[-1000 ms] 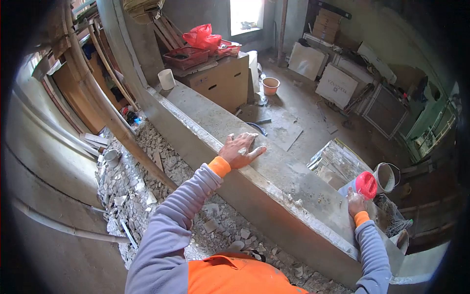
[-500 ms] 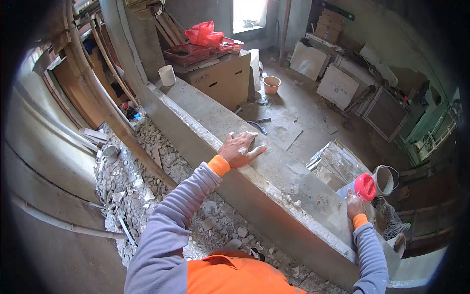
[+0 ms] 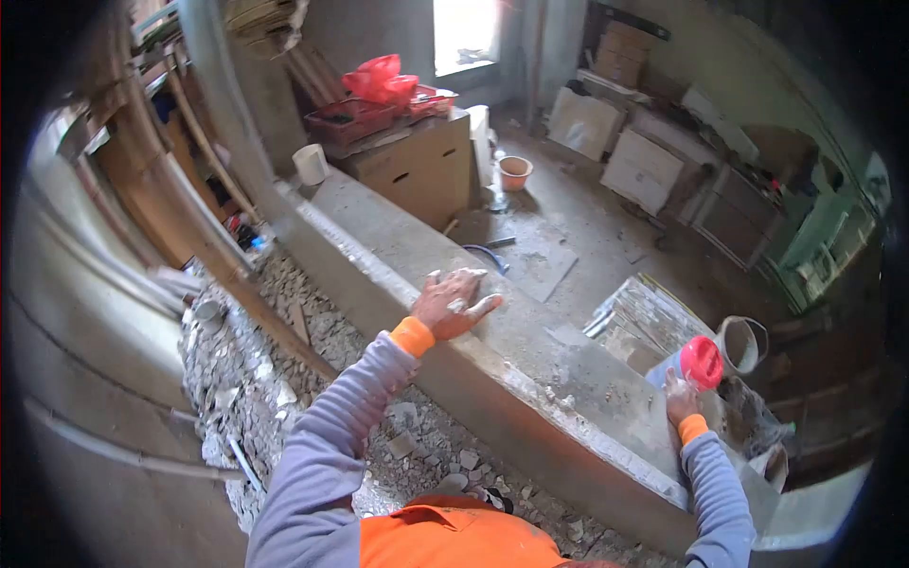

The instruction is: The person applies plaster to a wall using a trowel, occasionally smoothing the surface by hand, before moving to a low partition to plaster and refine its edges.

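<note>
Concrete forms a long low wall [image 3: 530,360] that runs from the far left corner of the room toward the near right, and the person leans over it from the rubble side. Left hand [image 3: 453,301] lies flat on the top of the wall, near its middle, with the fingers spread and the thumb pointing to the right; the palm presses on the bare surface and holds nothing. Right hand [image 3: 680,398] is at the near right end of the wall top, close to its far edge. It touches a plastic container with a red lid [image 3: 691,363], which stands at that edge; the fingers seem to be curled against its lower side, but I cannot tell if they really grip it.

Just beyond the container, on the floor side, stands a grey bucket [image 3: 741,343]. At the far left end of the wall top stands a white cup [image 3: 310,164]. Behind it, a cardboard box [image 3: 417,168] carries red trays and a red bag [image 3: 381,78]. An orange bucket [image 3: 514,171] stands on the floor further back. Broken stones [image 3: 246,350] cover the ground on the left side of the wall, below the left arm.
</note>
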A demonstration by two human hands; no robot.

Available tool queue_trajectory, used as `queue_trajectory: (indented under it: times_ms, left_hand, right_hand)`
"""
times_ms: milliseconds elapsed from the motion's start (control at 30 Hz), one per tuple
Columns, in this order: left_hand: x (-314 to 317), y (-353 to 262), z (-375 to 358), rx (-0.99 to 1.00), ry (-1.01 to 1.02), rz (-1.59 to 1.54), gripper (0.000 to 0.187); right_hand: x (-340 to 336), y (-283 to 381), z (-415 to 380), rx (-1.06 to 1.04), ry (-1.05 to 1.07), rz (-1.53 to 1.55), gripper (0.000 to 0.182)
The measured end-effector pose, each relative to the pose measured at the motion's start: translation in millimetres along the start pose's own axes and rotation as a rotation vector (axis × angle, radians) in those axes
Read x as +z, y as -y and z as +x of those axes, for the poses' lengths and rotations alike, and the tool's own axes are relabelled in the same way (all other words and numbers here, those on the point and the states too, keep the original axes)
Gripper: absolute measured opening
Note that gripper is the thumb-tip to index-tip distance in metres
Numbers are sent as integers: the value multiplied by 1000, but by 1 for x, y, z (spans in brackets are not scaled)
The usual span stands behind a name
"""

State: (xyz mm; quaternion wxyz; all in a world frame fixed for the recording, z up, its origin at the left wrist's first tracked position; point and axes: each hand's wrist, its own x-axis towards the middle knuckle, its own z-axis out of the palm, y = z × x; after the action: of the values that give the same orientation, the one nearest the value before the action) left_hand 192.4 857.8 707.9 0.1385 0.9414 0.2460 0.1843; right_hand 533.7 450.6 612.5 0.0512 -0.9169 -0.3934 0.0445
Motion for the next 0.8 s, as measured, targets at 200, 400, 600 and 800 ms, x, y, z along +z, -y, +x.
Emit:
queue_trajectory:
  times_ms: [200, 400, 600, 800]
  left_hand:
    - [9, 5, -1, 122, -42, -10, 54]
    - [6, -2, 1, 70, -54, -89, 49]
    - [5, -3, 0, 63, -39, -90, 48]
    - [5, -3, 1, 60, -40, -78, 49]
  right_hand:
    - [0, 11, -13, -196, -69, -194, 46]
    - [-81, 83, -33, 428, 155, 194, 75]
    - [-67, 72, -30, 373, 122, 233, 73]
    - [-78, 82, -31, 383, 133, 203, 71]
